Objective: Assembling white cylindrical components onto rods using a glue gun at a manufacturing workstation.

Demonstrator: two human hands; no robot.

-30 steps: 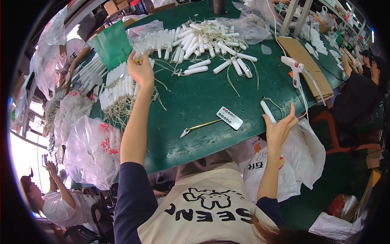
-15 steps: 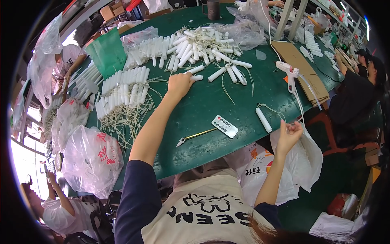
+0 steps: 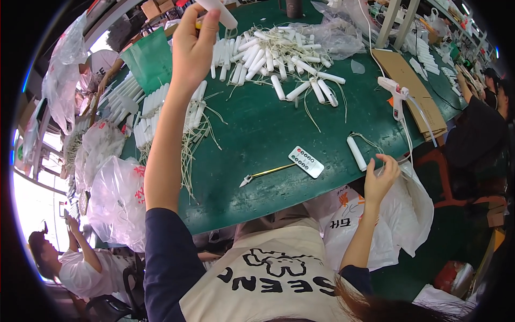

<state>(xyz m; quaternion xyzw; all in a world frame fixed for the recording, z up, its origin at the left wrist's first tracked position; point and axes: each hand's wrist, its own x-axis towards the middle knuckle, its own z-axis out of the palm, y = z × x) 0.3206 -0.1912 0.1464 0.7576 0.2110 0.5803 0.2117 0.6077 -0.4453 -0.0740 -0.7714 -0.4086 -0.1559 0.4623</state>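
My left hand (image 3: 194, 51) is raised over the far left part of the table, its fingers closed round a white candle-like tube (image 3: 221, 13). The tube's upper end runs out of the picture, and a small yellow bit shows between the fingers. At the table's right front edge, my right hand (image 3: 381, 180) has its fingers bent but apart. It is beside another white tube (image 3: 356, 153), whose thin pale wire trails toward the fingertips. A white remote control (image 3: 307, 162) lies on the green table (image 3: 252, 129), partly over a gold-coloured stick (image 3: 271, 170) with a pale pointed tip.
A heap of wired white tubes (image 3: 263, 56) covers the far middle. More tubes (image 3: 147, 129) lie in rows at left, behind my forearm. A white glue gun (image 3: 396, 95) stands near a cardboard sheet (image 3: 416, 91). Plastic bags (image 3: 115, 201) hang at the left edge. Other people sit at both sides.
My left hand has lifted a white tube off the table and risen up and to the left. My right hand has opened a little beside the tube. The view has shifted slightly.
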